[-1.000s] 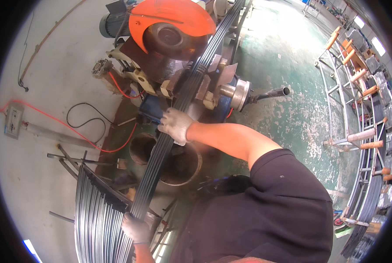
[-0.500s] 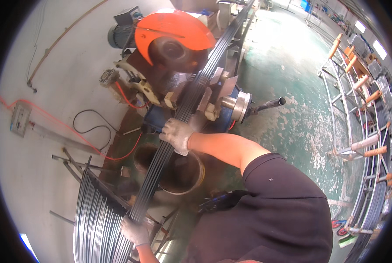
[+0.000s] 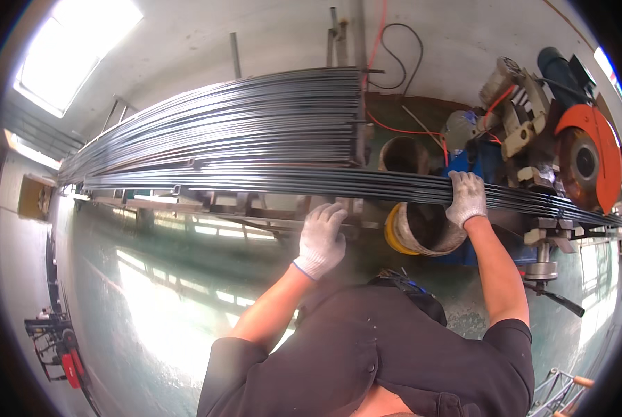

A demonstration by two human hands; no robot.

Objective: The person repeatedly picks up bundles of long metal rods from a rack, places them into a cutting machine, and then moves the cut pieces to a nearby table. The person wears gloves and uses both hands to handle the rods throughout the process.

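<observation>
A bundle of long thin dark metal bars [image 3: 290,182] runs from the left into the cut-off saw [image 3: 589,160], which has an orange guard and a round blade. My right hand [image 3: 467,197], in a whitish knit glove, grips the bundle just short of the saw's vise [image 3: 551,236]. My left hand [image 3: 321,240], gloved alike, is off the bars on the near side; its fingers are stretched out and slightly bent, with nothing in them. Behind the bundle, a wide stack of similar bars [image 3: 255,115] lies on a rack [image 3: 255,208].
Under the bars stand a bucket with a yellow outside [image 3: 396,233] and another round container [image 3: 403,151]. A red hose [image 3: 394,126] loops along the wall. The vise handle [image 3: 561,300] juts toward me. At the lower left is a red and black machine [image 3: 68,358].
My view has swung left, along the bars. My left hand has let go of the bundle and drawn back from it. My right hand still grips the bars near the saw.
</observation>
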